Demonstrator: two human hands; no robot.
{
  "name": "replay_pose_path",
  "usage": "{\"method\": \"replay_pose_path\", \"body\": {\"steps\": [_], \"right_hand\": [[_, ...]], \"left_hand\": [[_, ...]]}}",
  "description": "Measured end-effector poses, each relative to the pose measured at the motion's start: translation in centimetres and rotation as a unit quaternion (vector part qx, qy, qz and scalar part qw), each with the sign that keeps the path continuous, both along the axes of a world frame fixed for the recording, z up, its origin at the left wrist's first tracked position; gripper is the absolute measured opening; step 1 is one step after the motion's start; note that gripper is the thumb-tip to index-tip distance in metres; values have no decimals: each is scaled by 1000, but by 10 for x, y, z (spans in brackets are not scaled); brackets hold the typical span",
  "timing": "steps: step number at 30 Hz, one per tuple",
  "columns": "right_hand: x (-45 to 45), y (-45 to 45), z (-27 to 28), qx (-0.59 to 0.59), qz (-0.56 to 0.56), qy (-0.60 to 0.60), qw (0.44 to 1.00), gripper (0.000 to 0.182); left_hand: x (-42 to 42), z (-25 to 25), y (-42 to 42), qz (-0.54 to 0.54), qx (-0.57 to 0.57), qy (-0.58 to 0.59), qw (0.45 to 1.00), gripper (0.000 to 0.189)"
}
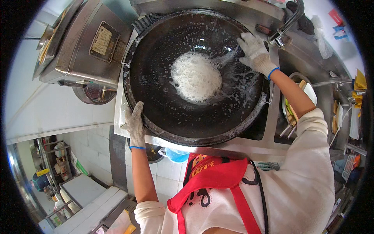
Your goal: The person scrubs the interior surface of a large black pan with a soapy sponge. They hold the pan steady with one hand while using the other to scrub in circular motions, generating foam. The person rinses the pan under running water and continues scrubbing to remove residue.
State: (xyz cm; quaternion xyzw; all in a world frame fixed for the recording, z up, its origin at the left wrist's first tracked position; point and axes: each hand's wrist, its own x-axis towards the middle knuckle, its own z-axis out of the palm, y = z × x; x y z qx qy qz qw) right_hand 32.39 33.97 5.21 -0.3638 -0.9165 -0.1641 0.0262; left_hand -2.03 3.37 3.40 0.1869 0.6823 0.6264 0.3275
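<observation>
A large black wok [163, 117] with wire side handles sits over the steel counter, foamy suds [196, 78] pooled in its middle. Both my hands wear pale knit gloves with blue cuff edges. My left hand [136, 124] grips the wok's near left rim, thumb and fingers about the edge. Against the inner wall at the upper right lies my right hand [254, 52], its fingers spread; whether anything is under its palm is hidden. Streaks of suds run between it and the foam. A striped cloth [147, 23] touches the wok's far left rim.
Beyond my right hand stands a metal faucet [280, 36]. A bowl [298, 77] holding utensils is in the sink area at right. At left is a large steel machine [84, 49]. The counter's front edge [251, 146] runs close to my red apron [210, 178].
</observation>
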Motion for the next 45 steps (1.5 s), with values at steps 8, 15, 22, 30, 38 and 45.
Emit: {"method": "replay_pose_path", "body": {"steps": [8,15,22,30,38,45], "right_hand": [[-4,36,-27,-124,-176,209,954,66],[-3,59,-63,-163,-244,279,914,56],[-14,49,-65,-214,-303,276,887,54],[-19,51,-69,-249,-306,323,860,52],[-23,44,-79,-279,-324,395,813,64],[-31,81,-151,-316,-297,484,760,73]], "left_hand": [[-15,15,15,-6,24,-28,999,20],[-3,37,26,17,36,82,996,15],[7,59,28,10,59,110,992,16],[19,90,23,4,75,178,981,11],[77,166,29,24,45,308,950,16],[159,222,36,31,37,425,904,22]]}}
